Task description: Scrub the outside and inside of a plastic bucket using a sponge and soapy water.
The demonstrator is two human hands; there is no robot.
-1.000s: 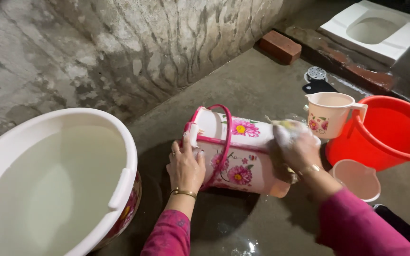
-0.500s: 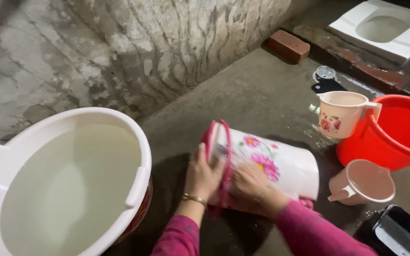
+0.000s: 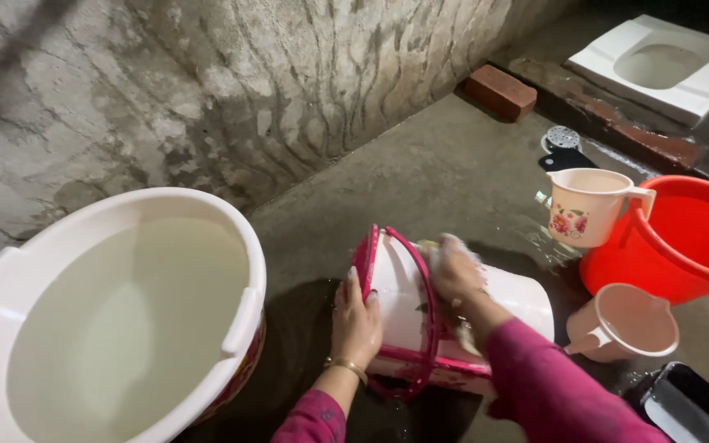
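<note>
Step in hand, as judged from the view: scrubbing the outside of a small white bucket (image 3: 404,316) that lies on its side on the wet concrete floor (image 3: 445,164), its open mouth facing left.

Left hand (image 3: 356,321): set against the pink rim at the mouth, fingers pressed together and laid flat on the plastic, bracing the bucket so it cannot roll. A thin bangle sits on the wrist.

Right hand (image 3: 453,267): on the upper side of the bucket wall, coated in white suds. The fingers are curled, apparently around a scrubbing pad; foam hides what they pinch, so this cannot be confirmed.

Next move, by judgement: the wall facing the floor is unreached, so the bucket needs a part turn about its long axis, the left hand keeping the rim steady, then a rinse.

Condition of the bucket: white body, pink rim and pink bail handle swung loose across the mouth, a pink flower print low on the side. The surface is wet and soapy.

Surroundings: a large white tub (image 3: 108,320) of water at near left; a flowered mug (image 3: 586,207), a red bucket (image 3: 683,238) and a pale pink jug (image 3: 627,322) at right.
</note>
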